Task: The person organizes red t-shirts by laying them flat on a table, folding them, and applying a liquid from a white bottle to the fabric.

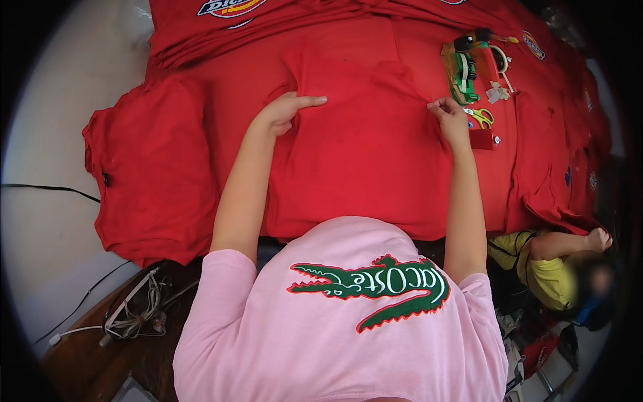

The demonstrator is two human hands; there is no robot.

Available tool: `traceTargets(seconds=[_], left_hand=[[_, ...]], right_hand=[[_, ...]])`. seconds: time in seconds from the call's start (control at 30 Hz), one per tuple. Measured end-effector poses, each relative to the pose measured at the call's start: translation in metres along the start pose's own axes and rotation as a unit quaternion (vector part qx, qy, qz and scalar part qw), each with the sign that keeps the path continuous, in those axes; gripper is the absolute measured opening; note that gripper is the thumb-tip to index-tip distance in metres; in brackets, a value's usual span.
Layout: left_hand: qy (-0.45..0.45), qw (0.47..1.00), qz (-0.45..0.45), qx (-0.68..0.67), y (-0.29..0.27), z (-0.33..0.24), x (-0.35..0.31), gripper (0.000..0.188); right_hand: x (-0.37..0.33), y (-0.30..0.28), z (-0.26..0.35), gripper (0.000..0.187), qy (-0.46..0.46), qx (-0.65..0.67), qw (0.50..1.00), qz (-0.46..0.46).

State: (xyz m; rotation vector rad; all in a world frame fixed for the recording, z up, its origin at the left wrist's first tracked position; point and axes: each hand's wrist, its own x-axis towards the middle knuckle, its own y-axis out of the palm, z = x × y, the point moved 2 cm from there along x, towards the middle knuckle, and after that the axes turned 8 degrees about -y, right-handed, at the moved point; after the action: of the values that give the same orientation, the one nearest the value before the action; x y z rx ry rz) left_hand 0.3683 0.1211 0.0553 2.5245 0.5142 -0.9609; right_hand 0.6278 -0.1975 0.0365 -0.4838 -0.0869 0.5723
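Observation:
A red cloth garment, probably a shirt (pixel 365 154), lies spread in front of me, its near edge against my body. At its left side, my left hand (pixel 284 112) holds the edge, one digit stretched over the cloth and the other fingers curled and partly hidden. My right hand (pixel 450 115) pinches the garment's right edge between thumb and fingers. Just beyond that hand lie yellow-handled scissors (pixel 481 118) and a green tape dispenser (pixel 463 79).
Another red garment (pixel 157 167) lies bunched at the left. A pile of red shirts (pixel 321 15) covers the far side. A person in a yellow top (pixel 552 278) is at the lower right. Coiled cables (pixel 137 311) lie below left.

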Motion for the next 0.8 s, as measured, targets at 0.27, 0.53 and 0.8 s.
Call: traceTargets(seconds=[0.27, 0.53, 0.8], left_hand=[[-0.008, 0.886, 0.264, -0.380, 0.051, 0.037, -0.049, 0.053], [0.123, 0.950, 0.215, -0.193, 0.097, 0.014, -0.111, 0.045], [0.091, 0.966, 0.031, -0.239, 0.084, 0.040, -0.094, 0.028]], right_hand=[[-0.051, 0.007, 0.041, 0.046, -0.104, 0.020, 0.994, 0.026], [-0.096, 0.062, 0.120, 0.045, -0.326, -0.078, 0.925, 0.176], [-0.093, 0.083, 0.156, 0.016, -0.269, -0.035, 0.962, -0.004]])
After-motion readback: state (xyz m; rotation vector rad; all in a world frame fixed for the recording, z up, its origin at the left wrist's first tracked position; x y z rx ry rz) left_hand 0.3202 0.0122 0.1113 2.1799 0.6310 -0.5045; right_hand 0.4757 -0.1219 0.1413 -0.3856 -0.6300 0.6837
